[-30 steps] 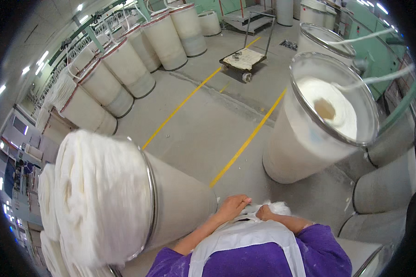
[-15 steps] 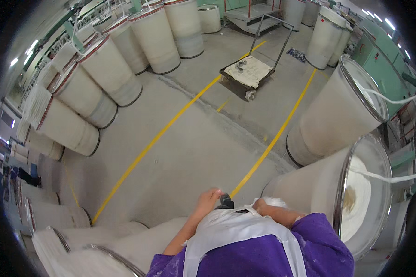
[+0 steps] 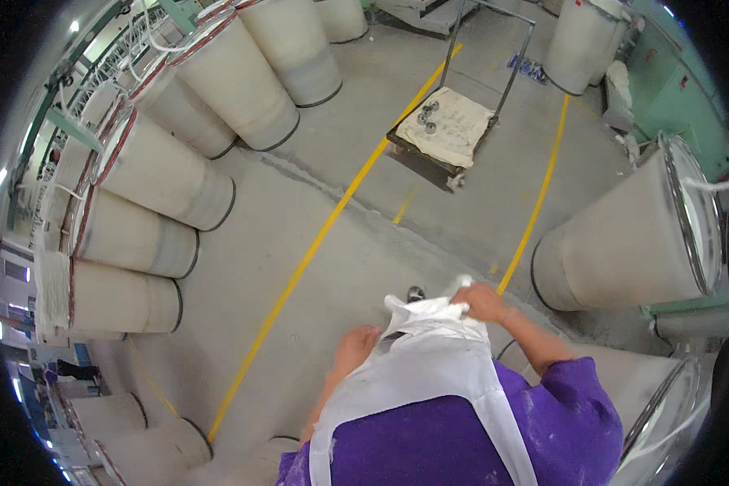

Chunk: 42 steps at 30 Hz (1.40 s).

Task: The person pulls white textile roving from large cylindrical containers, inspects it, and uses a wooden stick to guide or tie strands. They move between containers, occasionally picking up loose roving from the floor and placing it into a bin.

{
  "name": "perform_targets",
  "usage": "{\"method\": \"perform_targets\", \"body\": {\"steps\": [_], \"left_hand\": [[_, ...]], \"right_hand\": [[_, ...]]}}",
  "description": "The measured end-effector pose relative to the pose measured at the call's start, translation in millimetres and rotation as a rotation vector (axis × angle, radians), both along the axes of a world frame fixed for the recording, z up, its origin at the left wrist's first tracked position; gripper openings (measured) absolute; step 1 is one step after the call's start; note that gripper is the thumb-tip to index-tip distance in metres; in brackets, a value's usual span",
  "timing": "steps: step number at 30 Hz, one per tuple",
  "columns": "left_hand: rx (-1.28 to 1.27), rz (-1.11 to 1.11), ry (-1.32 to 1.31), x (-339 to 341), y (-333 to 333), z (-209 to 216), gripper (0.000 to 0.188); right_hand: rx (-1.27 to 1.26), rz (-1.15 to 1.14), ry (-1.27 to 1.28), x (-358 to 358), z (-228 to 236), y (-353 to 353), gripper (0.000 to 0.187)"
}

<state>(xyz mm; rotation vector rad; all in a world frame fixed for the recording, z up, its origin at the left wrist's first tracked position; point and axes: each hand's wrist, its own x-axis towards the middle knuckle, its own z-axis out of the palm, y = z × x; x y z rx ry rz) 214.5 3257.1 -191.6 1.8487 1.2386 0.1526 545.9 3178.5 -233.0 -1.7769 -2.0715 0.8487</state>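
A white apron (image 3: pixel 417 356) covers my front over a purple shirt. Its upper edge is bunched and lifted, with a small dark gap near the left side. My right hand (image 3: pixel 479 303) is closed on the bunched white apron at its right edge, and a white tuft sticks up beyond the fingers. Beside the apron's left edge is my left hand (image 3: pixel 356 347); its fingers are blurred and partly hidden, so what they hold is unclear. The tip of a dark shoe (image 3: pixel 415 293) shows just past the apron.
Ahead stands a low trolley (image 3: pixel 441 176) with a tall handle, carrying a cream cloth (image 3: pixel 460 134) and several small grey pieces. Tall whitish drums (image 3: pixel 142 231) line the left. Another drum (image 3: pixel 616 243) stands at right, near a green machine (image 3: pixel 664 89). Yellow lines (image 3: pixel 320 243) mark the grey floor.
My view has turned and moved forward, so the trolley looks nearer. My right hand has risen with the apron bunched up in it. My left hand has shifted slightly left.
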Motion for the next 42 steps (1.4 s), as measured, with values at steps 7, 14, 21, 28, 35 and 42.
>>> {"method": "perform_targets", "body": {"steps": [7, 14, 21, 28, 35, 42], "left_hand": [[0.019, 0.119, 0.041, 24, 185, 13, 0.03], [-0.003, 0.139, 0.1, 43, 425, -18, 0.033], [0.145, -0.105, 0.09, 74, 676, 14, 0.027], [0.201, -0.295, 0.068, 166, 896, 4, 0.028], [0.114, -0.304, 0.114, 281, 1087, 5, 0.028], [0.137, -0.178, 0.038, 380, 1261, 10, 0.025]], "right_hand": [[-0.037, -0.062, 0.444, 48, -10, 273, 0.037], [-0.076, -0.653, 1.131, 96, -23, 497, 0.039], [0.214, -1.206, 1.551, 168, 6, 623, 0.031], [0.509, -1.469, 1.364, 282, -2, 697, 0.042], [0.49, -1.501, 1.09, 412, 25, 858, 0.039], [0.397, -1.296, 1.025, 555, 72, 1084, 0.038]]}}
